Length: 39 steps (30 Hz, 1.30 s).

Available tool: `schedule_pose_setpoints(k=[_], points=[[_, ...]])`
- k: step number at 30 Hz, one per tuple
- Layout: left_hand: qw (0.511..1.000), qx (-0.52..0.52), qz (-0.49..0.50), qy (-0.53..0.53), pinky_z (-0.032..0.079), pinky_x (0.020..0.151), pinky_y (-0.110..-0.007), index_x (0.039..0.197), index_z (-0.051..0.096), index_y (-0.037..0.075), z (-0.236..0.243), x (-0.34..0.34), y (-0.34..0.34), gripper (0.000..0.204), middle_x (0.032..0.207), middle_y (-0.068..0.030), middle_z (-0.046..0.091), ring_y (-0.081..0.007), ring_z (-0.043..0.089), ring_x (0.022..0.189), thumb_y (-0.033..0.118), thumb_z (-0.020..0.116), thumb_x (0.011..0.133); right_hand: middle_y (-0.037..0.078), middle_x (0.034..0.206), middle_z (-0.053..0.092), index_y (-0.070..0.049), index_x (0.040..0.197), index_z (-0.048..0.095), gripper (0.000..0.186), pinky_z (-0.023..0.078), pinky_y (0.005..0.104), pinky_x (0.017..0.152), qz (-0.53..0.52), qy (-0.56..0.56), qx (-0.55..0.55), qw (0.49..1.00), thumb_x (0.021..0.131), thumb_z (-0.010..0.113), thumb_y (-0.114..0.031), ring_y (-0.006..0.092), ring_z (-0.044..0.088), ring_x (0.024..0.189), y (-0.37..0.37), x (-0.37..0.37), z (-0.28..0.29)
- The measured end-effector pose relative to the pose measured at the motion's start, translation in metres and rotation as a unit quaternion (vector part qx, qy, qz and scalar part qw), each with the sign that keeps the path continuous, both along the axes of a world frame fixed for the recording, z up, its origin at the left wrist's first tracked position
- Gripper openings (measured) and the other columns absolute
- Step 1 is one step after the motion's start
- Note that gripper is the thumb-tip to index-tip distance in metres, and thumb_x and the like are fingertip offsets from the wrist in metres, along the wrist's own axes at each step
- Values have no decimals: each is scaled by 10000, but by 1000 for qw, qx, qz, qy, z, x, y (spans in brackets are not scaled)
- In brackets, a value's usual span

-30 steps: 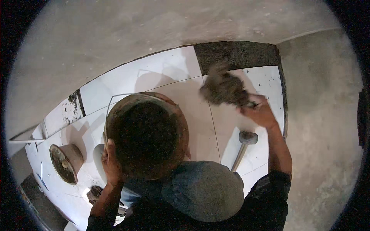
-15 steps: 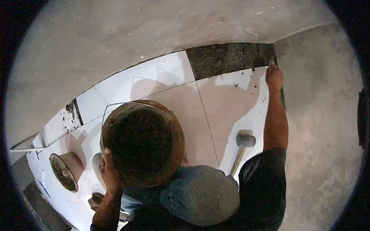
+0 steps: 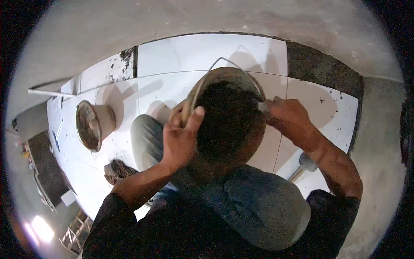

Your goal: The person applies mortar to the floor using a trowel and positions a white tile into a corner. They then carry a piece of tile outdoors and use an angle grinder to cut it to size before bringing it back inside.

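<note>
A round bucket (image 3: 255,144) of dark, crumbly mortar (image 3: 226,125) stands before my knees, its wire handle (image 3: 199,88) raised. My left hand (image 3: 181,140) is closed on the bucket's left rim, its thumb over the edge. At the right rim, my right hand (image 3: 291,117) is closed round what looks like a small trowel (image 3: 263,106); its grip is inside my fist and its blade mostly hidden at the mortar. Beyond the bucket lie white floor tiles (image 3: 185,54). A strip of dark mortar bed (image 3: 321,67) shows at the far right along the wall.
A smaller tilted bucket (image 3: 111,118) stands at the left, near a bunched, dirty cloth (image 3: 118,171). A rubber mallet (image 3: 308,161) lies by my right forearm. Concrete walls (image 3: 379,129) bound the far and right sides. A metal bar (image 3: 47,91) rests at the far left.
My right hand has come back from the far right corner to the bucket's right rim. My left hand stays on the rim. The view has swung left, and the handle now stands more upright.
</note>
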<state>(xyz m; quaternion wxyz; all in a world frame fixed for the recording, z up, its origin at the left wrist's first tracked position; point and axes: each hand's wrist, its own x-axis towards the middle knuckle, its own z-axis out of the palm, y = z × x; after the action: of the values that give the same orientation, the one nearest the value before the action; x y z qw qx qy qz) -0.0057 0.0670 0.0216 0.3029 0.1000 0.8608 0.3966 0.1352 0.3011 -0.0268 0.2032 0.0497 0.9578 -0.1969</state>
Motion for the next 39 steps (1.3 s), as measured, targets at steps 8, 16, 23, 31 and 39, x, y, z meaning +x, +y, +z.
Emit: schedule_pose_setpoints(k=[8,16,23,31,39], points=[[996,84,12,-27,398,948,-323,1168,579,-40,6,7,0,489,1235,-171,513,-232,521,1105,385,558,926,214,959,626,-35,1032,604,308,520,462,767,-4,-162,-137,977,819,642,-254,345,631,883,-46,8,-45],[998,59,-7,-18,410,916,-302,1183,567,-46,-2,-2,-10,489,1176,-148,559,-173,526,1063,367,577,921,245,1055,612,3,1112,581,439,488,471,840,8,-111,-252,961,826,627,-327,407,595,960,-88,20,-64],[995,47,51,-68,425,863,-274,1131,596,-45,3,-15,-16,453,994,-65,631,-135,545,935,357,582,922,198,932,648,-24,1037,622,380,507,442,766,-51,37,-316,947,784,666,-304,372,628,839,-75,16,-40],[977,138,72,-143,423,853,-307,1153,578,-44,-15,-28,-31,511,1082,-100,604,-170,522,982,411,553,922,192,873,641,-20,1036,635,374,495,434,707,-64,42,-290,954,760,669,-271,393,610,763,-36,24,-32],[981,85,97,-144,452,812,-326,1110,581,-52,-9,-25,-29,505,1051,-111,615,-199,556,931,418,496,948,95,735,658,-38,1024,649,280,513,321,647,-291,27,-358,887,873,602,-270,170,619,648,19,76,0]])
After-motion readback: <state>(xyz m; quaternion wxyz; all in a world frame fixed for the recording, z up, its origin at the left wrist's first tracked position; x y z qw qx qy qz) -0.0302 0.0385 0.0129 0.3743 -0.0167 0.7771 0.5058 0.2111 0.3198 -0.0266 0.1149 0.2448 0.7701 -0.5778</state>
